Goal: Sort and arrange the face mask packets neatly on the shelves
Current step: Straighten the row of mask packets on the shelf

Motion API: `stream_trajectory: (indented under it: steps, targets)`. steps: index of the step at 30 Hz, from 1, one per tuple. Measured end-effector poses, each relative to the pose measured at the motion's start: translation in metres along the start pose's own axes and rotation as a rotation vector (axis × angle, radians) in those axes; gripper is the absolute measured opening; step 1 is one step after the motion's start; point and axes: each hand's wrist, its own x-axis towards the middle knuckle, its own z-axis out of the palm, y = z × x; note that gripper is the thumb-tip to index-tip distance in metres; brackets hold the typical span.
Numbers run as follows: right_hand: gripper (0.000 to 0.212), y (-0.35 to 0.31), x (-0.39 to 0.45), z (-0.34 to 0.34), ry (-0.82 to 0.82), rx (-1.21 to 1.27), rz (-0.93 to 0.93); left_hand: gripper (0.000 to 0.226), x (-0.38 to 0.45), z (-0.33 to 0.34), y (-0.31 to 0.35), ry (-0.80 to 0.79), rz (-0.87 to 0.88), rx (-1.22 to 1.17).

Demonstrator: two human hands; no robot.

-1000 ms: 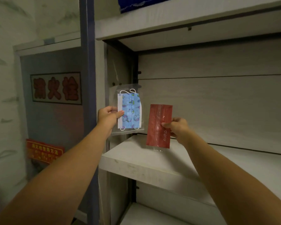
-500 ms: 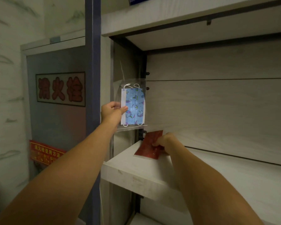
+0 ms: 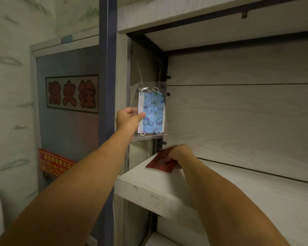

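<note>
The right hand [image 3: 179, 153] is pinching the red packet [image 3: 160, 162], which is lying on the shelf [image 3: 149, 185] near its back left corner. The left hand [image 3: 128, 119] is gripping the blue mask packet [image 3: 152, 112] upright above. Squaring the red packet to the shelf's edge before letting go would probably be neatest.

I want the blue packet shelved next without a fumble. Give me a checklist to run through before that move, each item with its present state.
1. Red packet lies flat on the shelf, in the left rear corner: ok.
2. Right hand off the red packet: not ok, its fingers rest on it.
3. Left hand grips the blue mask packet securely: ok, pinched at its left edge.
4. Blue packet upright and untwisted: ok.
5. Bare shelf surface right of the red packet: ok.
6. Red packet square to the shelf edge: cannot tell, the hand covers part of it.
</note>
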Motion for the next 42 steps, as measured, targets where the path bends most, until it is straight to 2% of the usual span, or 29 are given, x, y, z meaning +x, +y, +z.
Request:
stream_trajectory:
  steps: [9, 16, 22, 27, 32, 38, 42]
  targets:
    - [0.047, 0.008, -0.002, 0.005, 0.059, -0.044, -0.030, 0.021, 0.002, -0.001, -0.004, -0.002, -0.033, 0.014]
    - [0.038, 0.007, -0.014, 0.014, 0.074, -0.043, -0.032, 0.013, -0.009, -0.001, 0.003, -0.019, -0.031, 0.006]
    - [0.048, 0.008, -0.021, 0.019, 0.119, -0.064, -0.032, 0.017, -0.014, -0.006, 0.008, -0.039, -0.022, -0.017]
    - [0.051, 0.013, -0.025, 0.006, 0.165, -0.096, -0.124, 0.022, -0.013, -0.007, 0.008, -0.048, -0.034, -0.017]
    - [0.042, 0.035, -0.037, -0.030, 0.290, -0.129, -0.299, 0.024, -0.015, -0.004, 0.004, -0.070, -0.055, -0.014]
    - [0.040, 0.078, -0.066, -0.068, 0.377, -0.165, -0.387, 0.017, -0.033, 0.014, 0.000, -0.214, -0.146, -0.032]
    - [0.036, 0.104, -0.086, -0.085, 0.435, -0.177, -0.379, 0.013, -0.059, 0.029, 0.003, -0.341, -0.184, -0.076]
